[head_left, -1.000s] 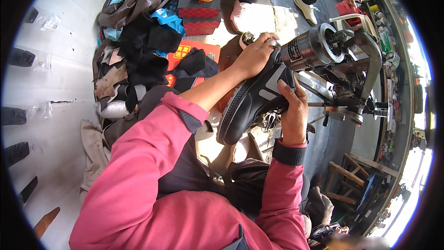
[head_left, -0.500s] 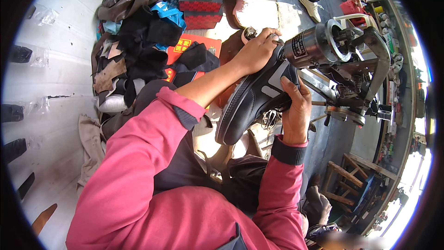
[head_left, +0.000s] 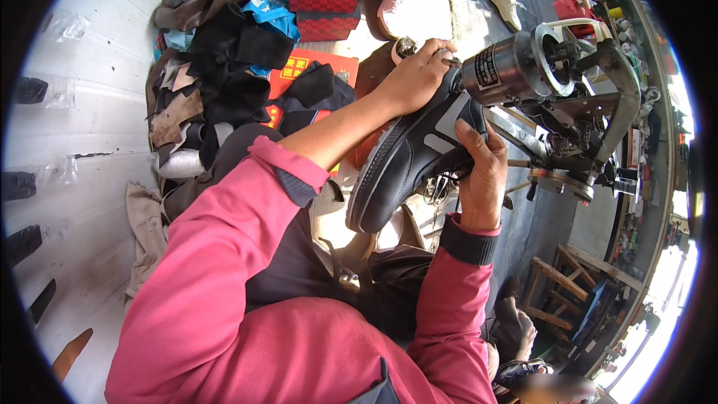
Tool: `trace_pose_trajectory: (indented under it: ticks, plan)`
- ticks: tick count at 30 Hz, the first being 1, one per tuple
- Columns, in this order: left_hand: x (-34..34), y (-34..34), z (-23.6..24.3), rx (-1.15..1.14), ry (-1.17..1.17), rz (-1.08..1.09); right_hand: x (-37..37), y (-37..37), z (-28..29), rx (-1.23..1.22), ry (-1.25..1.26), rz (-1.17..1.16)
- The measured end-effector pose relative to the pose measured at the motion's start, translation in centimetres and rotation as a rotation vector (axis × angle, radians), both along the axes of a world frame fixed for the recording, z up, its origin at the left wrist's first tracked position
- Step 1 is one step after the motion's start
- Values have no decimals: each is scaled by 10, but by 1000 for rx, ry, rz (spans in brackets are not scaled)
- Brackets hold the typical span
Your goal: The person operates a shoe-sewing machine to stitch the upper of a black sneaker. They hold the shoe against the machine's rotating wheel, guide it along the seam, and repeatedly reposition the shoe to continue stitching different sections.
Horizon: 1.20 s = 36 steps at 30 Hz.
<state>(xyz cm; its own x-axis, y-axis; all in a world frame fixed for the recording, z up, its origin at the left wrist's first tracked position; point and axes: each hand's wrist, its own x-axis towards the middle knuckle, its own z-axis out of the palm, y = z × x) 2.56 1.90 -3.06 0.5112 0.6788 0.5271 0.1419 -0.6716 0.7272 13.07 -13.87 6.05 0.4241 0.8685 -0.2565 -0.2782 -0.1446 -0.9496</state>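
While the black shoe [head_left: 396, 168] sits just off my view's centre toward two o'clock, rounded end pointing at seven, its other end meets the metal machine [head_left: 499, 73] farther out at two. At three o'clock I have the right hand [head_left: 482, 163] gripping the shoe, thumb across its side, the other fingers mostly hidden. The left hand [head_left: 417, 81], at one o'clock, has its fingers curled beside a small metal part [head_left: 453, 62]; I can't tell whether they clasp it. Dark scraps [head_left: 232, 67] lie heaped toward ten.
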Motion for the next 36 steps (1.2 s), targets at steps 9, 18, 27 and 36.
trace_pose_trajectory:
  ticks: [9, 18, 27, 36]
  plan:
    - [-3, 2, 2, -41, 7, -60, -3, 0, -2, -28, -18, 1]
    - [-6, 4, 5, 10, 86, -47, -3, -3, -2, -83, 7, 79]
    - [-27, -13, 35, -578, -152, -156, 23, 8, -36, -108, 161, 81]
    - [-43, -18, 45, -352, -68, -248, 24, 12, -59, -2, 308, 125]
